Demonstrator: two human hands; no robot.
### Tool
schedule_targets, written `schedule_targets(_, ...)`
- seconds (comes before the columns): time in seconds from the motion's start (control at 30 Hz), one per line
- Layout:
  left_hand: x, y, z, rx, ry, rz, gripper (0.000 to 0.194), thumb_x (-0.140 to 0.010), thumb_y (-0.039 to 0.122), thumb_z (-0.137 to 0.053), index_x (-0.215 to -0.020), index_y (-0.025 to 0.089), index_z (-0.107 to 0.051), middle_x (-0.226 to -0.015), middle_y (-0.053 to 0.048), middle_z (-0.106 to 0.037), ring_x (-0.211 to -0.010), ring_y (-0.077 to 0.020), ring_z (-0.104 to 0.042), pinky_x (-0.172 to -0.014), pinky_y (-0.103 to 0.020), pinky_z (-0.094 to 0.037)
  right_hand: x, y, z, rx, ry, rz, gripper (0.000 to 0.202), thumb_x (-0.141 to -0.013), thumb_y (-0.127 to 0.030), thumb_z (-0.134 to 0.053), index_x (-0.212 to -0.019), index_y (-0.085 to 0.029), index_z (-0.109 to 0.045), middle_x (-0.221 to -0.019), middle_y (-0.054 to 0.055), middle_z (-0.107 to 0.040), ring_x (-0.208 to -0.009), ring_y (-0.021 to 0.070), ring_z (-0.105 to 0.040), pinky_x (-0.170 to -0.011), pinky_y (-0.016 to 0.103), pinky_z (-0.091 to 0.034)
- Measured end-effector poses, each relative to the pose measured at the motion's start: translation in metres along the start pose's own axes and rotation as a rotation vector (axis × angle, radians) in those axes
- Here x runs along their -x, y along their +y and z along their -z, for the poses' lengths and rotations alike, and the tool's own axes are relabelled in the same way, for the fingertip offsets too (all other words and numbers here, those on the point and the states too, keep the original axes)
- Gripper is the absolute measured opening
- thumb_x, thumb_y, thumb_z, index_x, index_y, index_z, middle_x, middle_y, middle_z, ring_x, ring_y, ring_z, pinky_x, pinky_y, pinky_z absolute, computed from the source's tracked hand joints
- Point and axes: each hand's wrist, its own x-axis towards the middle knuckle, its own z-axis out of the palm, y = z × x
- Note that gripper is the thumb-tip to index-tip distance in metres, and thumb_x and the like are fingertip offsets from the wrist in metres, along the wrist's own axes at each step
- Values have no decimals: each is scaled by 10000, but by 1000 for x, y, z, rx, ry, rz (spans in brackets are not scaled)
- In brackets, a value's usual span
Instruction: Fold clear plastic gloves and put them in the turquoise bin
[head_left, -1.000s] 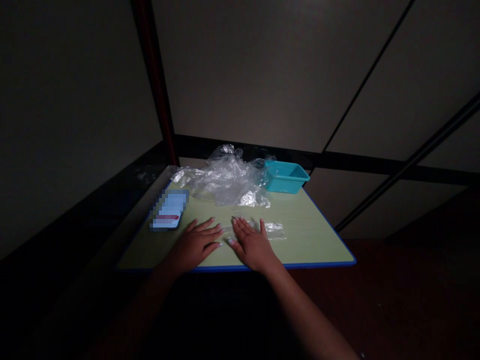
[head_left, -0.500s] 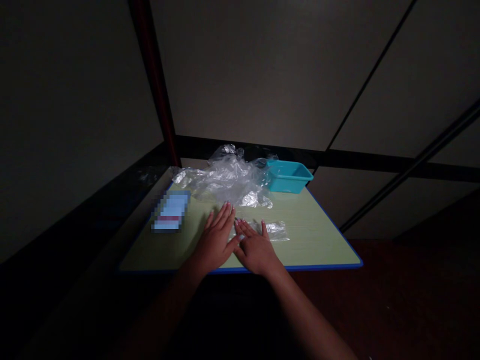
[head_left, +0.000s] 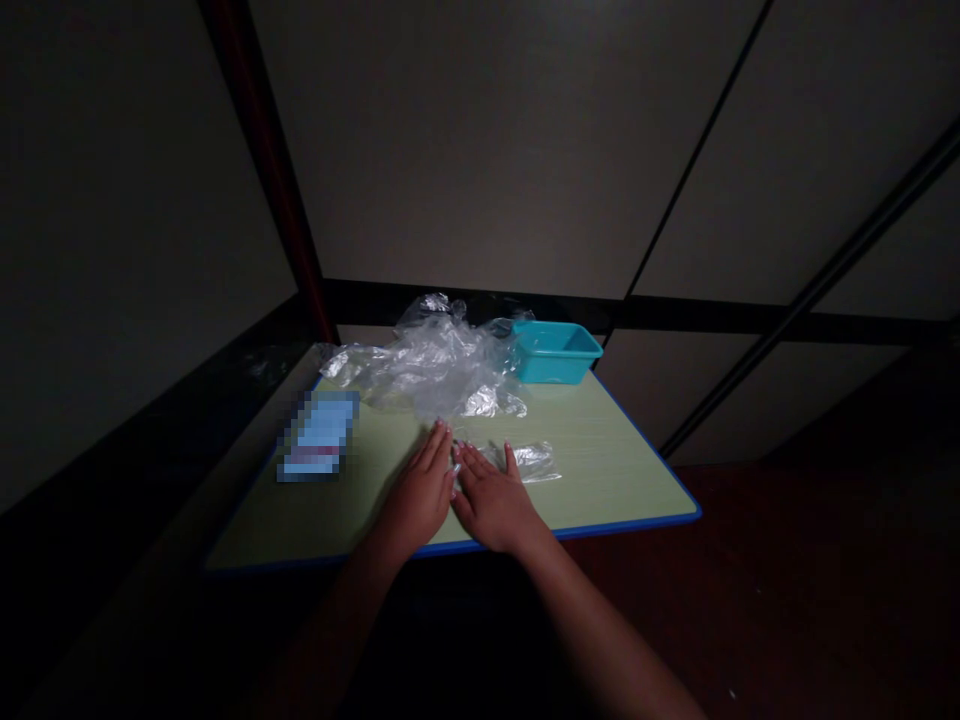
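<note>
A small flat piece of clear plastic (head_left: 536, 462) lies near the middle of the pale table (head_left: 600, 430). My right hand (head_left: 493, 500) rests palm down over its left part, fingers stretched out and thumb toward the other hand. Just to the left, my left hand (head_left: 421, 495) is tilted on its edge with straight fingers, close to the plastic's left end. Whether it touches the plastic cannot be made out. Behind both hands spreads a crumpled heap of clear plastic (head_left: 442, 360).
A turquoise basket (head_left: 559, 367) stands at the back right, touching the heap. At the left edge lies a blurred, bright phone-like object (head_left: 319, 437). Blue trim (head_left: 630, 525) edges the table, and panelled walls rise behind it.
My left hand has turned more onto its side, its fingers drawn closer together. My right hand stays flat on the plastic. The whole view has shifted, with the table appearing slightly further left.
</note>
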Motion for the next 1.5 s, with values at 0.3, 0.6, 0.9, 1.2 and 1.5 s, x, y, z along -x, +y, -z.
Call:
schedule_targets(0.3, 0, 7, 3, 0, -206, 106, 714, -866, 76, -346, -1536, 147, -108, -1541, -162, -306, -1382, -241, -378, -1102, -402, -393, -2, 1, 0, -8, -3, -17, 698, -950, -317, -334, -1530, -37, -66, -1555, 203, -212, -1443, 255, -263, -1158, 562, 81)
schedule_targets(0.6, -2, 13, 6, -37, -234, 91, 538, -903, 149, -319, -1437, 109, -372, -1423, -173, -505, -1289, -253, -515, -1066, -405, -423, 14, 12, 19, -70, 221, -112, 578, -973, -297, -298, -1534, -244, -169, -1558, 98, -313, -1429, 263, -280, -1106, 655, 67)
schedule_targets(0.9, 0, 12, 3, -94, -302, -37, 464, -972, 334, -356, -1414, 240, -461, -1511, -89, -398, -1410, -233, -338, -1143, -449, -310, 31, 69, 37, 187, 327, -756, 390, -909, -483, -501, -1005, -132, -639, -1094, 181, -622, -1092, 351, -522, -878, 500, -395)
schedule_targets(1.2, 1, 13, 5, -152, -340, -47, 433, -961, 398, -432, -1372, 293, -519, -1525, -109, -359, -1419, -280, -307, -1135, -467, -303, 20, 69, 36, 140, 265, -694, 247, -924, -385, -491, -884, -178, -619, -1030, 134, -643, -1032, 286, -533, -771, 359, -369)
schedule_targets(1.5, 0, 15, 2, -138, -328, -6, 575, -970, 378, -398, -1509, 224, -273, -1540, -95, -337, -1421, -230, -316, -1157, -420, -290, 14, 79, 38, -289, 434, -584, 214, -844, -412, -496, -728, -238, -450, -617, 8, -615, -573, 177, -567, -536, 252, -317)
